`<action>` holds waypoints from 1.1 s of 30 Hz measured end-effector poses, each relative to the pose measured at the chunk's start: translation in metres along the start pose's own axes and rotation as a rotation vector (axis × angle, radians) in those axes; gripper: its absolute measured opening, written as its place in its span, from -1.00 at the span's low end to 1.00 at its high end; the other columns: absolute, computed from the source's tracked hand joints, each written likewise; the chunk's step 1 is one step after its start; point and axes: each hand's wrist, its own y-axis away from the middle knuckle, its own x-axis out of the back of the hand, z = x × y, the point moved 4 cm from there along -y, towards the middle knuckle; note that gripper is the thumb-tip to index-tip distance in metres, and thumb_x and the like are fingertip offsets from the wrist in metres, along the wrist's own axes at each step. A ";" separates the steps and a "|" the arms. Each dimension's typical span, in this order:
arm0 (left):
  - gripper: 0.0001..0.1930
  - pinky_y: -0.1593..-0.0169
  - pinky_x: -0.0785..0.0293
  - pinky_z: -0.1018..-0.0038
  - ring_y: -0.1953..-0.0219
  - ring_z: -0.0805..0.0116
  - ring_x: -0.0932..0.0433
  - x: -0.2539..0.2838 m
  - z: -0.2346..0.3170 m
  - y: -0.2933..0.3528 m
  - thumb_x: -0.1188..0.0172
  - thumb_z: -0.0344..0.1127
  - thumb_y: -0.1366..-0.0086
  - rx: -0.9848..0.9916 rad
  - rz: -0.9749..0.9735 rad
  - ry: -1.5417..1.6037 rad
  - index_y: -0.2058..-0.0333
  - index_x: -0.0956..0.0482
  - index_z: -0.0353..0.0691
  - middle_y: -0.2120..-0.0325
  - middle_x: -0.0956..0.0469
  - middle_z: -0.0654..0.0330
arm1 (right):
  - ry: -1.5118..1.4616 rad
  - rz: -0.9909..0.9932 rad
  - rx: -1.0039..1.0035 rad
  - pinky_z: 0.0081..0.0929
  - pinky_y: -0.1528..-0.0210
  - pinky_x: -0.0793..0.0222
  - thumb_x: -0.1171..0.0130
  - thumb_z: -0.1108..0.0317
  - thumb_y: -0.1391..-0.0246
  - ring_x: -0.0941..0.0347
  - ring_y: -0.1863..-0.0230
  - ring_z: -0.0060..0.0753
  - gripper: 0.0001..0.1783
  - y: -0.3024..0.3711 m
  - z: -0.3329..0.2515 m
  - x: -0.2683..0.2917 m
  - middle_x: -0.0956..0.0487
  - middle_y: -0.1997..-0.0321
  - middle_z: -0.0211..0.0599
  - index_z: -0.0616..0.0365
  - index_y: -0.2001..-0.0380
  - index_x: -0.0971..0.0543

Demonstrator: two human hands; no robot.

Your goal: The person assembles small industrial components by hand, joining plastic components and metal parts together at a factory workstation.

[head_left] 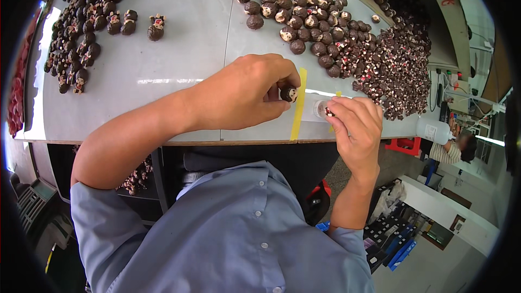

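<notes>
A small doll head with dark brown hair and a pale face is pinched between the thumb and fingers of my left hand. Just to its right, my right hand grips a tiny dark-and-white doll body at its fingertips. That piece is by the rim of a small clear cup standing on the table; whether it touches the cup I cannot tell. A strip of yellow tape lies on the table between my hands.
Loose doll heads spread across the far right, beside a heap of small doll bodies. Assembled dolls crowd the far left, with one doll apart. A white bottle and another person are at the right.
</notes>
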 end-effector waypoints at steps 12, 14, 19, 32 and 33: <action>-0.70 0.07 -0.71 0.40 0.23 0.40 -0.74 -0.017 -0.005 0.001 -0.46 -0.45 -0.32 0.175 -0.144 0.257 0.03 -0.66 -0.43 0.24 -0.76 0.05 | -0.377 0.227 -0.083 -0.30 -0.04 -0.40 -0.55 0.52 0.09 -0.64 0.07 -0.18 -0.64 0.003 -0.016 0.001 -0.76 0.08 -0.24 0.16 0.15 -0.72; -0.69 0.06 -0.71 0.41 0.23 0.40 -0.74 -0.018 -0.006 0.000 -0.46 -0.45 -0.32 0.179 -0.156 0.256 0.01 -0.66 -0.43 0.24 -0.76 0.06 | -0.440 0.228 -0.088 -0.29 -0.08 -0.43 -0.55 0.53 0.07 -0.64 0.06 -0.15 -0.65 0.001 -0.022 -0.002 -0.76 0.08 -0.15 0.23 0.16 -0.71; -0.66 0.06 -0.71 0.42 0.23 0.40 -0.74 -0.019 -0.006 -0.001 -0.46 -0.44 -0.32 0.155 -0.166 0.244 -0.02 -0.66 -0.45 0.24 -0.76 0.04 | -0.434 0.247 -0.051 -0.31 0.00 -0.37 -0.58 0.48 0.09 -0.64 0.09 -0.22 -0.64 -0.005 -0.026 -0.010 -0.77 0.07 -0.36 0.08 0.16 -0.72; -0.63 0.04 -0.68 0.45 0.19 0.47 -0.69 -0.016 -0.006 0.001 -0.49 -0.47 -0.31 0.197 -0.215 0.186 -0.05 -0.66 -0.41 0.22 -0.74 0.14 | -0.311 0.139 -0.016 -0.31 0.00 -0.34 -0.57 0.48 0.12 -0.62 0.11 -0.21 -0.65 -0.009 -0.032 -0.006 -0.77 0.11 -0.32 0.14 0.19 -0.73; -0.63 0.09 -0.69 0.42 0.23 0.40 -0.72 -0.018 -0.008 0.001 -0.50 -0.46 -0.28 0.143 -0.180 0.182 -0.03 -0.66 -0.40 0.26 -0.73 0.09 | -0.311 0.126 -0.024 -0.31 0.01 -0.35 -0.57 0.46 0.12 -0.62 0.12 -0.21 -0.66 -0.010 -0.033 -0.006 -0.77 0.12 -0.32 0.14 0.20 -0.73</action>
